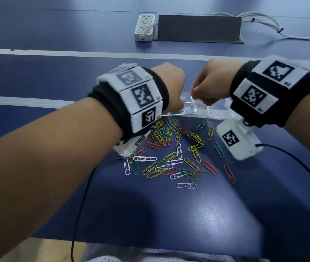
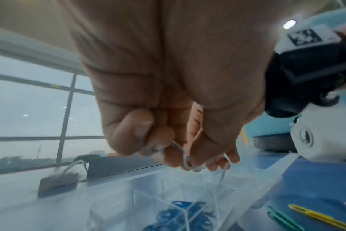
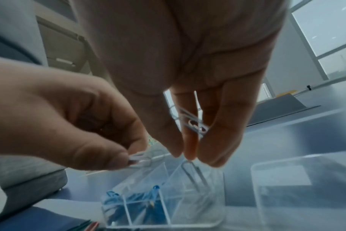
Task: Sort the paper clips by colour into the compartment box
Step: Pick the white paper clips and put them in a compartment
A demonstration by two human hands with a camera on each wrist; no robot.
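Both hands hover close together over the clear compartment box (image 1: 193, 110), beyond the loose pile of coloured paper clips (image 1: 171, 154) on the blue table. My left hand (image 1: 171, 86) has its fingers curled and pinches a few white clips (image 2: 188, 162) at the fingertips. My right hand (image 1: 209, 86) points its fingers down with white clips (image 3: 193, 123) caught among them. Another white clip (image 3: 192, 173) hangs just under the right fingertips above an inner compartment; whether it is still held I cannot tell. Blue clips (image 3: 136, 203) fill the box's near compartments.
A clear lid or second tray (image 3: 306, 187) lies right of the box. A white power strip (image 1: 144, 27) and a dark grey stand (image 1: 197, 29) sit at the far side, with white cables (image 1: 263, 21). Black wrist-camera cables (image 1: 78, 214) trail over the near table edge.
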